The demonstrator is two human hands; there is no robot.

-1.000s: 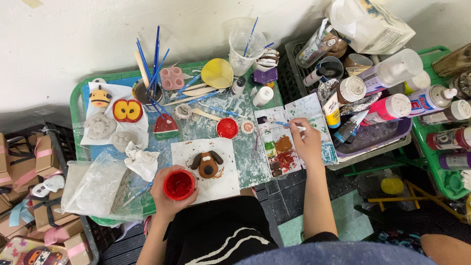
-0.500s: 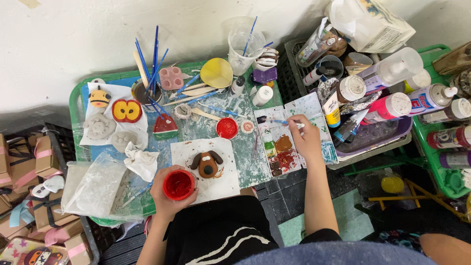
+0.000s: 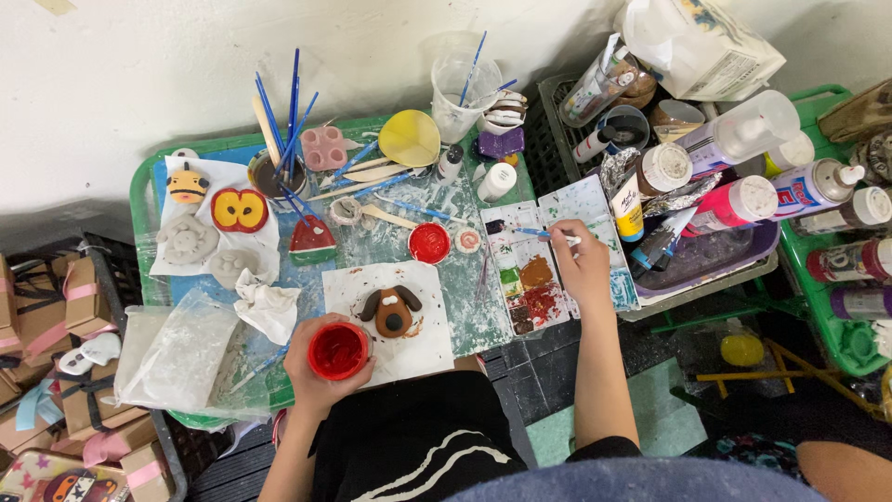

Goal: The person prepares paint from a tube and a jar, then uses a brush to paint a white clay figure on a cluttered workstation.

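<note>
My left hand [image 3: 311,376] grips an open pot of red paint [image 3: 338,350] at the near edge of the green tray table [image 3: 141,200]. Beside the pot, a brown clay dog face [image 3: 391,310] lies on a white sheet of paper [image 3: 418,344]. My right hand [image 3: 583,267] pinches a thin blue-handled paintbrush [image 3: 541,234], its tip resting on the paint-smeared palette sheet [image 3: 520,279]. The red lid [image 3: 429,243] of the pot lies just beyond the dog face.
A cup of blue brushes [image 3: 275,172], painted clay pieces [image 3: 239,209], a yellow dish [image 3: 410,138] and a clear water cup [image 3: 461,88] crowd the far side. Paint bottles [image 3: 739,200] fill crates on the right. Boxes with pink ribbon [image 3: 56,307] sit left. A plastic bag [image 3: 181,349] lies near.
My right hand has shifted slightly on the palette with the brush. My left hand keeps the red pot in the same place.
</note>
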